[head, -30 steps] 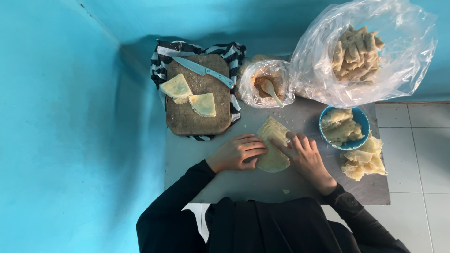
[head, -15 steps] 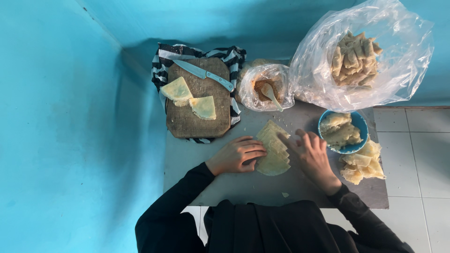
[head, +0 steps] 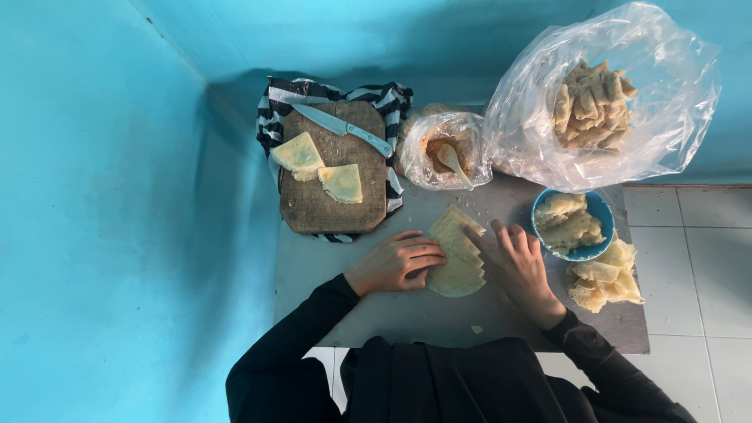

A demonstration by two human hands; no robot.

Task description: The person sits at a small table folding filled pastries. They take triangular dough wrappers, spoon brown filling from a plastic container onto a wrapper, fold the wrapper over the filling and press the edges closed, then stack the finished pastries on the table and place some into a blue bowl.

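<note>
A person in black sleeves works at a grey bench [head: 376,313] set into a blue corner. Both hands rest on a fanned stack of thin, pale yellow wedge-shaped wrappers [head: 457,252] lying near the middle of the bench. The left hand [head: 395,262] lies flat with fingers together, pressing on the stack's left edge, apparently to keep the sheets from sliding. The right hand [head: 517,266] rests on the right edge with fingers slightly spread, the fingertips at the top sheets as though separating one; neither hand is clamped around anything.

Far left on the bench, a wooden cutting board [head: 333,196] sits on a black-and-white striped cloth [head: 274,110], which likely steadies it. Two more wedge wrappers [head: 319,166] lie on the board, with a blue-handled knife [head: 342,129] laid across its far edge, out of the hands' way.

Just beyond the stack, a small clear bag of brownish filling [head: 439,149] holds a pale spoon [head: 453,163], within easy reach. To the right, a blue bowl [head: 603,215] holds folded pieces, more folded pieces [head: 607,278] are piled just beside it on the bench, and a large clear plastic bag [head: 666,94] holds many finished ones at the far right.
</note>
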